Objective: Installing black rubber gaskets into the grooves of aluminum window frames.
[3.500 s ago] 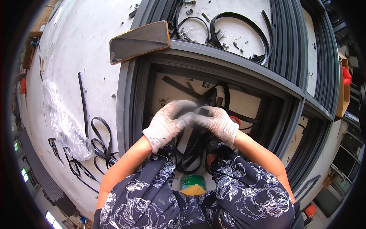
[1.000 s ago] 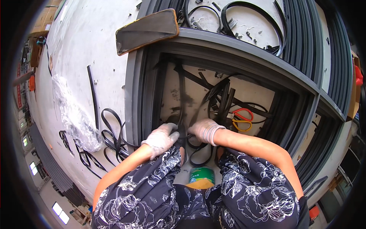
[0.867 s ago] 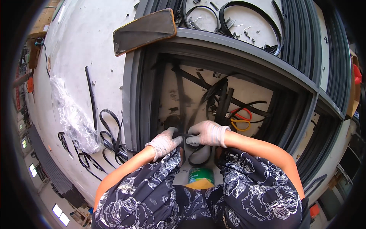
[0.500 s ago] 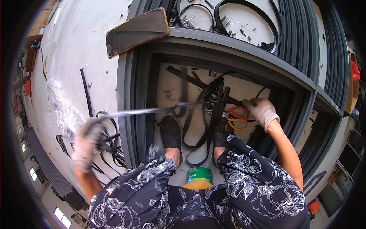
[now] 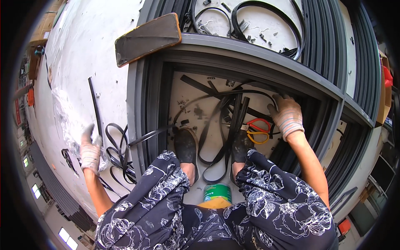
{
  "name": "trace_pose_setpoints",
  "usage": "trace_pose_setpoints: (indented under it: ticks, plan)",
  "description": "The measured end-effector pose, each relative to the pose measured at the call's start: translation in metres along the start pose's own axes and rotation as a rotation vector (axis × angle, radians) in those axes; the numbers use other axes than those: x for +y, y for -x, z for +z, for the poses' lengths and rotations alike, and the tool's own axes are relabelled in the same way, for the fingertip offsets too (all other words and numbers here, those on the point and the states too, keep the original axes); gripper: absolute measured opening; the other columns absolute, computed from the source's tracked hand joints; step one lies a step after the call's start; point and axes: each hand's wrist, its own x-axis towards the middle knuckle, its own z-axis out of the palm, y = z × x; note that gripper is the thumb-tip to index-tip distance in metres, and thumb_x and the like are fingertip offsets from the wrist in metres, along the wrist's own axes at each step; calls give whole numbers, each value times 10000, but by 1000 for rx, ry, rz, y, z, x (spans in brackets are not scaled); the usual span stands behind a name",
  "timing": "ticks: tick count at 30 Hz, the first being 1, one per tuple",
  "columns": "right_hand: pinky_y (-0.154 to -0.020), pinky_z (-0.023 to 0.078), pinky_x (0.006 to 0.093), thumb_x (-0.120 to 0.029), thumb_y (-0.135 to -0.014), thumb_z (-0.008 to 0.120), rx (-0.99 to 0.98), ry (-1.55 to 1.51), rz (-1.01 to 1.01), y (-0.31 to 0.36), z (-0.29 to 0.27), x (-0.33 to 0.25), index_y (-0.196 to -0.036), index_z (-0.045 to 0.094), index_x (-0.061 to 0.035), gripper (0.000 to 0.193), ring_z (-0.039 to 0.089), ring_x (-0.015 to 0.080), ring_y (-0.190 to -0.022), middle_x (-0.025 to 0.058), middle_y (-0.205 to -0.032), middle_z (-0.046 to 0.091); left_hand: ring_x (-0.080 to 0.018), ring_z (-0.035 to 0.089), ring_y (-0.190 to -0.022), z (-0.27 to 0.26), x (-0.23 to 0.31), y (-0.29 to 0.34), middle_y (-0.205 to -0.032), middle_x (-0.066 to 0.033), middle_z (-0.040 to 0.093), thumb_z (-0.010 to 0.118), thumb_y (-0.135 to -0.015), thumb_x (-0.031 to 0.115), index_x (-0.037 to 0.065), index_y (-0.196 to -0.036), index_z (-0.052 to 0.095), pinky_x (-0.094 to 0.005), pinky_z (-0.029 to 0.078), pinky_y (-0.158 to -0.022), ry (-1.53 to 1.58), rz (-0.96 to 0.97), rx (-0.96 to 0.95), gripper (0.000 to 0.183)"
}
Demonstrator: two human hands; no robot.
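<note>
My left hand (image 5: pixel 91 151), in a pale knitted glove, is held out on the left with its fingers stretched apart and nothing in them. Beside it lie loops of black strip (image 5: pixel 121 146) on the floor. My right hand (image 5: pixel 288 114), gloved too, is inside the dark grey frame (image 5: pixel 139 83), with a flexible black strip (image 5: pixel 250 91) running in between its thumb and fingers. This strip arcs leftward to near my left shoe; its end in the hand is partly hidden. Scissors (image 5: pixel 258 131) with red and yellow handles lie below the right hand, next to more black strips (image 5: pixel 239 116).
A phone (image 5: pixel 148 39) in an orange-edged case rests on the frame's upper left corner. My shoes (image 5: pixel 186 146) stand inside the frame, with a green-labelled tub (image 5: pixel 217 192) between my legs. Clear plastic film (image 5: pixel 66 121) lies at left; coiled strip (image 5: pixel 271 6) lies beyond the frame.
My left hand has let go of the strip it was pulling taut. The strip has gone slack and dropped into an arc inside the frame. My right hand has moved slightly up.
</note>
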Motion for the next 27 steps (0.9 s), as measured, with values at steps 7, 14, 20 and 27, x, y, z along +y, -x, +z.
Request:
trace_pose_setpoints:
  ticks: [7,14,20,27]
  plan:
    - [-999,423,372,-241,-944,544,-505,-2111,-48,17,-82,-104,-1244,495,40,413,572,255,-1108,165,-1180,582,-245,546,-1152,23,238,19,-1223,-143,577,434,-955,497,16,-1361,416,-354,385,-1030,1040,-109,-771,630]
    - [-1060,356,311,-166,-938,544,-771,-2442,-87,22,-79,-201,-1348,382,-2,470,457,190,-1219,106,-1283,478,-157,583,-955,94,237,30,-1001,-44,607,524,-922,462,123,-1041,590,-329,490,-859,1744,-641,-426,365]
    - [-1102,277,313,-196,-939,511,-882,-2360,-241,43,-77,-208,-1405,315,2,544,368,199,-1304,112,-1376,396,-275,590,-964,90,216,36,-1012,-134,609,443,-960,379,44,-1020,574,-411,490,-890,1816,-675,-455,365]
    - [-1139,175,340,-331,-969,460,-1213,-2228,-512,52,-88,-172,-1441,245,-1,615,256,218,-1382,129,-1479,291,-134,456,-563,52,187,21,-639,18,434,534,-939,362,92,-863,559,-305,415,-549,2212,-484,-403,282]
